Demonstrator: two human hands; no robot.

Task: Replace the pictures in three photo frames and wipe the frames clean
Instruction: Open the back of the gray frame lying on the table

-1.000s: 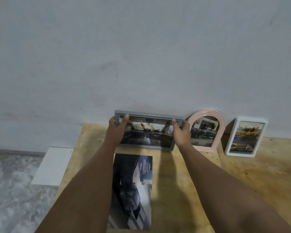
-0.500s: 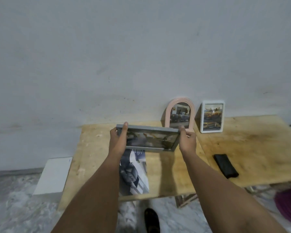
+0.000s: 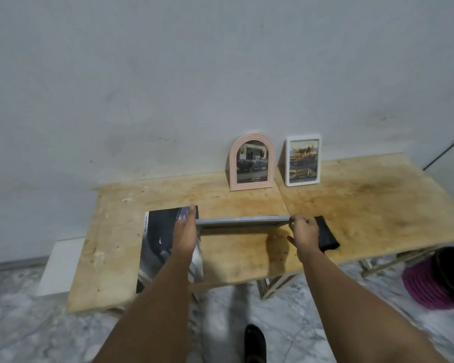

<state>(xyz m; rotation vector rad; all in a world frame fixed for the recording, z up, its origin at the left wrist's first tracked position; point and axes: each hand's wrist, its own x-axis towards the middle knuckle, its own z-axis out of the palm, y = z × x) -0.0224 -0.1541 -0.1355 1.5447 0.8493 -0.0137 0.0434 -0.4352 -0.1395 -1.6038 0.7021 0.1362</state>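
Observation:
I hold a grey rectangular photo frame (image 3: 243,221) edge-on, tipped nearly flat above the wooden table (image 3: 372,205). My left hand (image 3: 185,230) grips its left end and my right hand (image 3: 303,231) grips its right end. A pink arched frame (image 3: 252,161) and a white rectangular frame (image 3: 302,160) lean against the wall at the back, each with a car picture inside. A dark magazine or large print (image 3: 159,242) lies on the table under my left forearm. A black cloth (image 3: 326,235) lies just right of my right hand.
A white box (image 3: 60,265) sits on the floor left of the table. A purple and black basket (image 3: 440,279) stands on the floor at the right. A dark shoe (image 3: 254,341) shows on the marble floor below the table's front edge.
The grey frame came away from the wall, moved toward me and tipped from upright to almost flat. The view pulled back, bringing the cloth, basket and floor into sight.

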